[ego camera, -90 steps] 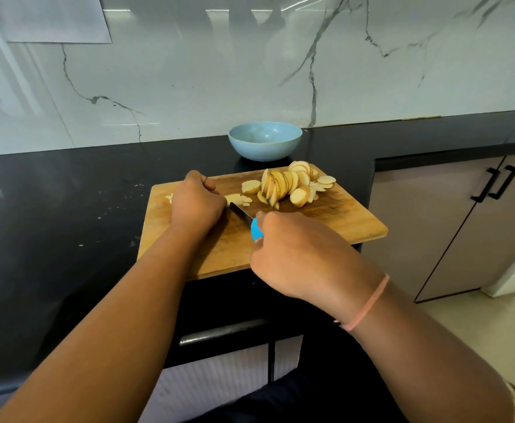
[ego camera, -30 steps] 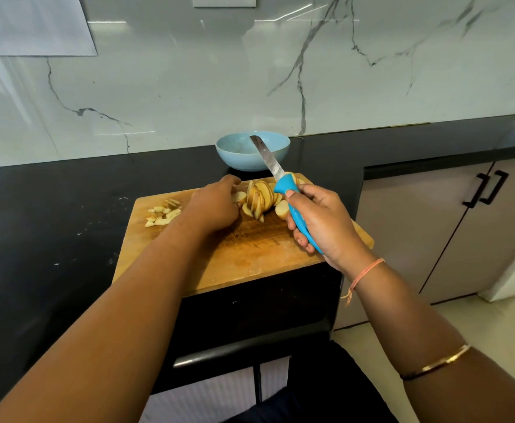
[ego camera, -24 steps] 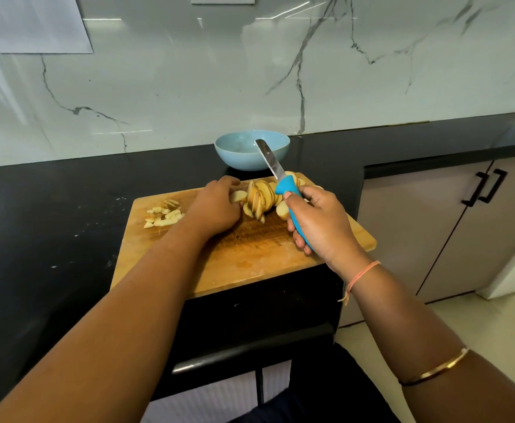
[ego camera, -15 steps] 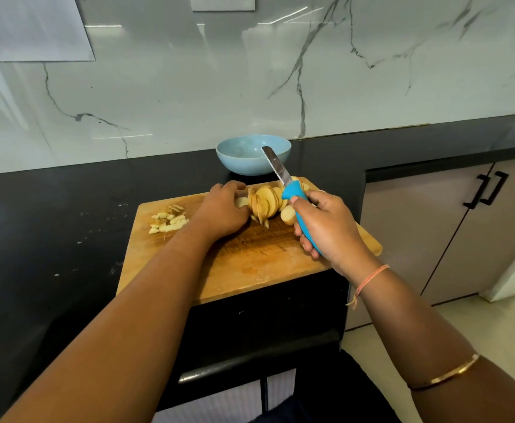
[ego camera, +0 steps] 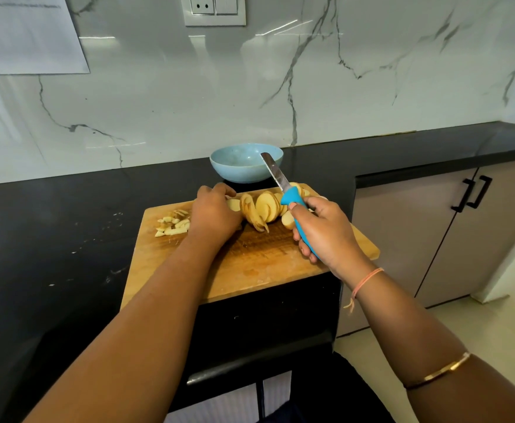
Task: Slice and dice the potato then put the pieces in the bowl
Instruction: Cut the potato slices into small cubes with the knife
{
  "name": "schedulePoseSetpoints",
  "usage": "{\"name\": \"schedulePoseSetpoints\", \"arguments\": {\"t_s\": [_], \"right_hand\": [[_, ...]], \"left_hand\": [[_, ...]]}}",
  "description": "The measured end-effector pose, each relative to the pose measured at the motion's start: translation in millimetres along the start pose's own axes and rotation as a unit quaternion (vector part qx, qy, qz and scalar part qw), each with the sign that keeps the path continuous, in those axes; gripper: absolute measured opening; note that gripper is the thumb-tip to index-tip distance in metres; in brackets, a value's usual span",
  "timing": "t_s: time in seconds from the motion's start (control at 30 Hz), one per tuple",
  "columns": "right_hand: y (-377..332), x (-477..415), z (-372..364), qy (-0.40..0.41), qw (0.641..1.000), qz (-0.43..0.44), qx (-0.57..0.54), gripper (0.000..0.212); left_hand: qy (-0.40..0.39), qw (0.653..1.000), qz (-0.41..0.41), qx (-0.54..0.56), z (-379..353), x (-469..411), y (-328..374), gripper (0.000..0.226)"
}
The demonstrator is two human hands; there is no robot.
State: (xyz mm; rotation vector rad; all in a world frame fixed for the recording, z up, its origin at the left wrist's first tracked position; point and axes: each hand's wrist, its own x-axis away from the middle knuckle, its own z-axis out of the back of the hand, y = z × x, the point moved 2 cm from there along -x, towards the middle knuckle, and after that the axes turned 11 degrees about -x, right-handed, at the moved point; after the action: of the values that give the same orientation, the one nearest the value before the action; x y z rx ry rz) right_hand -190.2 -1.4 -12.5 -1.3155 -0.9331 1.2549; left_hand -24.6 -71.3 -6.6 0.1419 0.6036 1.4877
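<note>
1 view, head camera. 3 s back your knife [ego camera: 283, 187] was down on the cutting board [ego camera: 265, 264], cutting just beside your left hand [ego camera: 216, 213]. Now it is lifted, with the blade angled up and away so the tip crosses in front of the bowl [ego camera: 235, 174]. Your right hand [ego camera: 323, 233] is wrapped round the blue handle, fingers clamped on it. The left hand has gone from steadying the cut to the left end of the potato slices [ego camera: 264, 209]. Its fingers curl down over that end, but it cannot be told from here whether they pinch a slice or only rest on it. Over the last 1 s almost nothing shifted: knife up, left hand at the heap.

Positions: the slices stand fanned at the far middle of the board, between your 2 hands. A small heap of diced pieces [ego camera: 173, 225] lies at the board's far left, apart from the slices. The bowl sits on the black counter [ego camera: 51, 239] just behind the board, and no potato shows in it.

Reading: 1 dicing batch looks finished, and you seem to be fetching the next slices. Most of the potato is sliced only, so dicing is at an early stage and the transfer to the bowl has not begun.
</note>
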Motion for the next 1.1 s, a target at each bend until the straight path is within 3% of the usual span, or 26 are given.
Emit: {"name": "schedulePoseSetpoints", "arguments": {"t_s": [0.33,0.5,0.67,0.87,1.1], "right_hand": [[-3,3,-3,-0.008,1.0,0.0,0.016,0.019],[-8,5,-4,-0.03,0.999,-0.004,0.032,0.019],[-17,17,-12,-0.084,0.991,-0.003,0.1,0.018],[-33,42,-29,-0.15,0.96,0.004,0.238,0.029],[-42,51,-33,-0.152,0.929,0.02,0.337,0.034]], "left_hand": [[-0.026,0.995,0.098,-0.023,26,8,-22,0.012],[-0.071,0.991,0.116,-0.023,30,10,-30,0.016],[-0.075,0.989,0.085,-0.1,38,15,-28,0.017],[-0.167,0.983,0.013,-0.07,34,19,-26,0.047],[-0.16,0.986,0.031,-0.015,32,20,-26,0.058]]}}
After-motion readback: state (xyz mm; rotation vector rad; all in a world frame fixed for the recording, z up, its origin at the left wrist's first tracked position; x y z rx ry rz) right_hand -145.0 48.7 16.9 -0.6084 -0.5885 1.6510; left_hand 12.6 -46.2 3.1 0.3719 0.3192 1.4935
